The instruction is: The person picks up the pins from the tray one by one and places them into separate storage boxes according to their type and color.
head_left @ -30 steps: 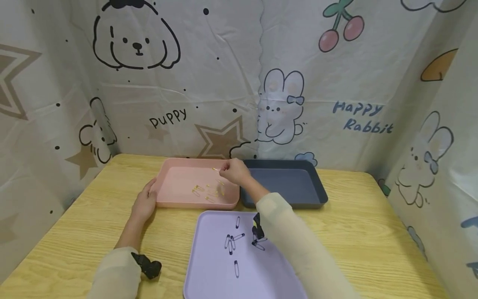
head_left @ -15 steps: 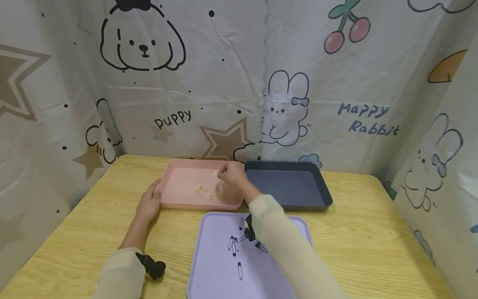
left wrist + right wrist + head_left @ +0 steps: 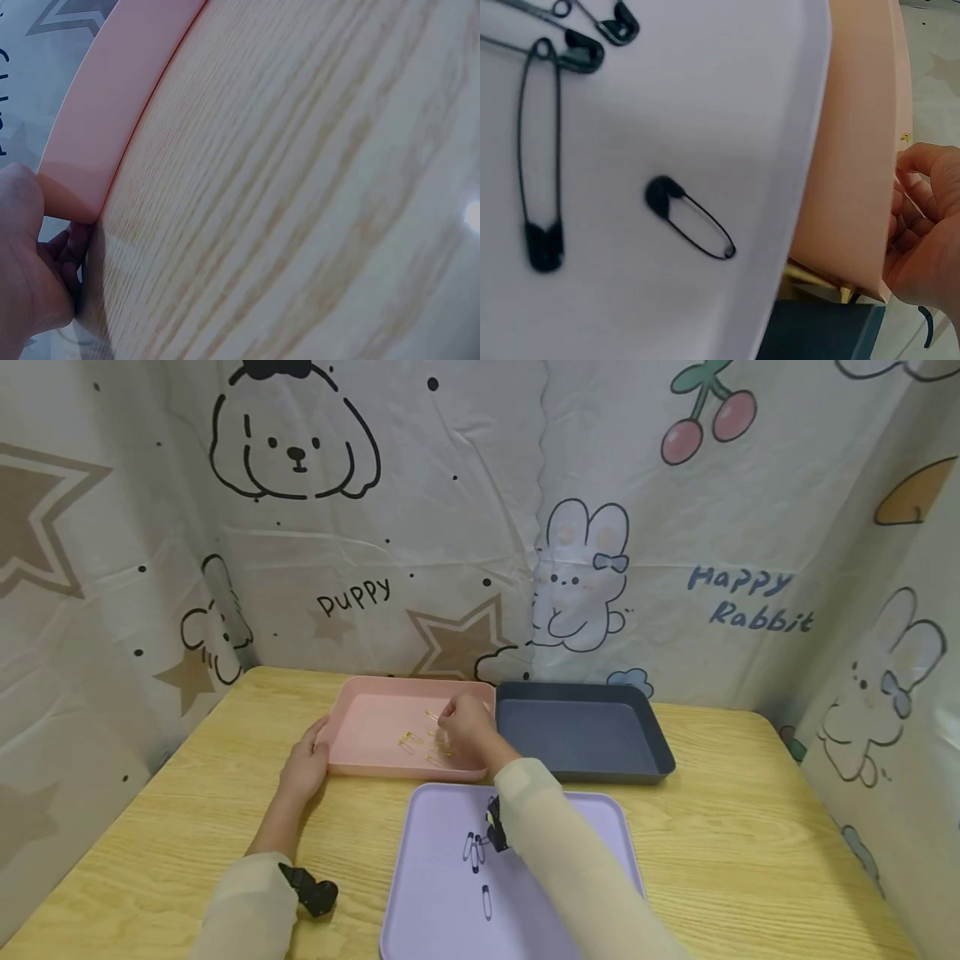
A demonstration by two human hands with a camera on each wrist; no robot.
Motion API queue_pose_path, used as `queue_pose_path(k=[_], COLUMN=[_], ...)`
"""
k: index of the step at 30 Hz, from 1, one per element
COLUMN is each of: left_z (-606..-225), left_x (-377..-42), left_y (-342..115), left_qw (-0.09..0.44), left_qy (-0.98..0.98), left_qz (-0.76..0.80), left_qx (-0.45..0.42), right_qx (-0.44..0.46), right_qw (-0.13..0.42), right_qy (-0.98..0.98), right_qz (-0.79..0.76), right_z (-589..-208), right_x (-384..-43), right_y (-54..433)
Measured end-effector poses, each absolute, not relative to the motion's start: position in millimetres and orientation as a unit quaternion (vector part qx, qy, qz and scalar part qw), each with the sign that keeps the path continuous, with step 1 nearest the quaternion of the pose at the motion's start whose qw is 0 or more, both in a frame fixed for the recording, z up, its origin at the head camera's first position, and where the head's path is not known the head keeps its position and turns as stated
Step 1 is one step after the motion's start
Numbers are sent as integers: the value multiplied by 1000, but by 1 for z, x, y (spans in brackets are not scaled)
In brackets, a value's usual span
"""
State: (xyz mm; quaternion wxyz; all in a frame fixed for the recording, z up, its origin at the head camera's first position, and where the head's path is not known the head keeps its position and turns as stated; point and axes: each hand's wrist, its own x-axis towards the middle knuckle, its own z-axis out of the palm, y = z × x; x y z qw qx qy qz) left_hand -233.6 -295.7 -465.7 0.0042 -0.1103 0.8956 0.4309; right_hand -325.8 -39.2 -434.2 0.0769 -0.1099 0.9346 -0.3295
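Over the right part of the pink tray [image 3: 375, 710], my right hand [image 3: 468, 724] pinches a gold safety pin [image 3: 431, 715], its end poking out past the fingertips. Below it, several gold safety pins [image 3: 408, 739] lie on the tray's floor. My left hand [image 3: 303, 768] holds the tray's left side near the front corner. In the left wrist view, that hand's thumb [image 3: 19, 199] is on the tray wall and the other fingers curl low by its base. The right wrist view shows the right hand [image 3: 930, 225] beyond the tray wall, a gold tip at its fingers.
A dark blue-grey tray [image 3: 577, 731] stands right of the pink one. In front is a lilac tray [image 3: 427, 893] with several black safety pins [image 3: 487, 902], some hidden by the right sleeve [image 3: 570, 852]. The wooden table [image 3: 750, 827] meets a printed cloth backdrop [image 3: 450, 527].
My right hand has come down and slightly left over the pink tray, still pinching the gold safety pin. The left hand keeps its place on the tray. The head view has shifted slightly.
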Motion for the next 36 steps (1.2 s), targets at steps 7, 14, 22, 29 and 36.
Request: queue_pose_path(k=[7,14,22,29,36], left_z=[-467,-468,-467,-466,-467], left_x=[-237,-239,-238,-237,-235], left_y=[-289,-286,-287,-292,-297], left_qw=[1,3,5,17,11], left_qy=[893,893,894,894,899], left_qz=[437,440,437,438,428], left_qx=[-104,-98,-99,-98,-95], right_qx=[-110,-91,-111,-131,-132], right_qw=[66,62,26,18,13], right_qy=[935,940,940,937,927], right_qz=[-330,-323,-321,-324,-350], right_z=[-437,-432,-420,-403,-399], right_x=[-326,-323,-328,-326,-328], right_y=[-36,-33,-24,-9,11])
